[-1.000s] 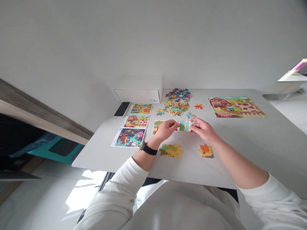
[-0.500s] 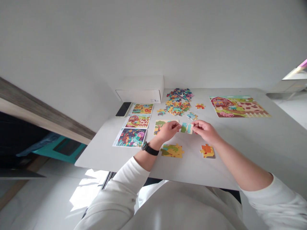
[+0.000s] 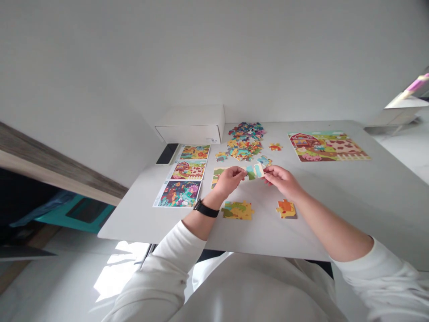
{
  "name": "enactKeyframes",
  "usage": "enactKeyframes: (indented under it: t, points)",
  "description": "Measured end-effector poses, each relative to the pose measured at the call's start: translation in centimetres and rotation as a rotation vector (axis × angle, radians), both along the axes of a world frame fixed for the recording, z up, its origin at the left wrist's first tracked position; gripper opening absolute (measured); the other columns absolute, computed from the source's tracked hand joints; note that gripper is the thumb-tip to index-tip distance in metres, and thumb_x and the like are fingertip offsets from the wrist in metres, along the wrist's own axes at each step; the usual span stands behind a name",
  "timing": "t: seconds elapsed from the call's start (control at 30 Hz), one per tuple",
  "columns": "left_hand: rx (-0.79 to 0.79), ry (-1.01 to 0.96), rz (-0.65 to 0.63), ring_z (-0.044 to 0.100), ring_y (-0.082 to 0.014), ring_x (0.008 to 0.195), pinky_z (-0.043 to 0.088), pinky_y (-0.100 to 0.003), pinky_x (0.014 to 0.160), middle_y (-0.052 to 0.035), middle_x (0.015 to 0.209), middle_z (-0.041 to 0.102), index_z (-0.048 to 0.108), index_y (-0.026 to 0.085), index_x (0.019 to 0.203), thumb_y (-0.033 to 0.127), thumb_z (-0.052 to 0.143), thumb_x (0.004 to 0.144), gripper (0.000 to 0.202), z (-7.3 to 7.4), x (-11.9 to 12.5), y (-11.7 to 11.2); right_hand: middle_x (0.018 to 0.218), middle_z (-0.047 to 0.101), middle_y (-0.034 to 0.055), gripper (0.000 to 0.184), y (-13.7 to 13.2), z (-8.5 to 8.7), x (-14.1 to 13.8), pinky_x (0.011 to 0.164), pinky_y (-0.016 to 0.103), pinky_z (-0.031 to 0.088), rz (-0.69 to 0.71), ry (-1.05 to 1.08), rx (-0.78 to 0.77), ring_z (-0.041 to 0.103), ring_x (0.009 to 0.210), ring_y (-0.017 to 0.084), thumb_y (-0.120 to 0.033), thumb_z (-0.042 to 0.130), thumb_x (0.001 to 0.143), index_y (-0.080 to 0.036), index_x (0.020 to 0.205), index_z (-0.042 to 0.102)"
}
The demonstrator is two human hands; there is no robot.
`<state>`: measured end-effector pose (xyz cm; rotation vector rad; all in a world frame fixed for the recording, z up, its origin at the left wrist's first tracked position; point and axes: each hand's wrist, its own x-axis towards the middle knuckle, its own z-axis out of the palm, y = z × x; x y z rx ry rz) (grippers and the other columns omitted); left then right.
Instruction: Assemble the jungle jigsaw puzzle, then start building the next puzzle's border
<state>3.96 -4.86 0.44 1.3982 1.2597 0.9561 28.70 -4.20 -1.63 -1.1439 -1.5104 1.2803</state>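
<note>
The small puzzle piece [image 3: 254, 170] is held in the air above the counter [image 3: 318, 232], between my two hands. Its long axis goes nearly left to right and rises a little on the right side. From this view I cannot say surely if it is one piece or two joined pieces. My left hand [image 3: 229, 181] pinches the left end with the fingertips, and my right hand [image 3: 280, 180] pinches the right end in the same way. Both hands touch it, so neither hand is clearly nearer. The fingers of each hand are closed together, not spread.

Closest to me is a white sleeve [image 3: 179, 255] on my left arm, and a black watch [image 3: 204, 208] sits on the wrist. On the counter in front of me lie a green and yellow puzzle section [image 3: 237, 210] and an orange and yellow puzzle section [image 3: 286, 209]. Just under my left hand is a partly hidden puzzle section [image 3: 217, 177].

Farther away is a heap of puzzle pieces [image 3: 244, 142]. On its left side are three picture cards [image 3: 177, 193] in a column, a black phone [image 3: 166, 154] and a white box [image 3: 189, 127]. At the far right lies a finished farm puzzle [image 3: 328, 146].
</note>
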Motion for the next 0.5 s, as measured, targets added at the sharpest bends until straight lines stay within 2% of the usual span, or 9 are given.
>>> enactKeyframes:
  t: [0.13,0.3,0.4,0.5]
  points:
    - [-0.067,-0.084,-0.012,0.036,-0.0090,0.050,0.027,-0.026,0.051,0.0059,0.057,0.045,0.060,0.021,0.078,0.061,0.072,0.087,0.043,-0.10,0.24,-0.07,0.097,0.082,0.0069,0.043,0.00,0.03,-0.10,0.082,0.038,0.059,0.015,-0.041,-0.007,0.074,0.090,0.026,-0.065,0.083,0.085,-0.025,0.096,0.075]
    - [-0.034,0.097,-0.091,0.039,-0.0097,0.051,0.029,-0.027,0.053,0.0050,0.056,0.049,0.066,0.020,0.077,0.055,0.070,0.088,0.038,-0.06,0.64,-0.66,0.097,0.082,0.0061,0.043,0.06,-0.02,-0.06,0.080,0.037,0.059,-0.026,0.015,-0.004,0.075,0.090,0.025,-0.067,0.081,0.087,-0.025,0.094,0.076]
    - [0.030,0.195,-0.163,0.045,-0.0107,0.056,0.034,-0.027,0.057,0.0027,0.060,0.057,0.068,0.019,0.074,0.051,0.070,0.089,0.036,-0.09,0.66,-0.82,0.094,0.081,0.0059,0.046,0.09,-0.02,-0.03,0.077,0.037,0.060,-0.047,0.053,-0.034,0.075,0.086,0.025,-0.069,0.084,0.083,-0.024,0.092,0.075]
    - [0.078,0.263,-0.202,0.055,-0.0134,0.064,0.039,-0.028,0.063,-0.0012,0.072,0.070,0.074,0.019,0.078,0.049,0.070,0.090,0.033,-0.02,-0.02,-0.62,0.087,0.079,0.0054,0.047,0.27,-0.01,0.21,0.072,0.035,0.059,-0.107,0.055,-0.049,0.074,0.080,0.024,-0.069,0.085,0.080,-0.024,0.088,0.074]
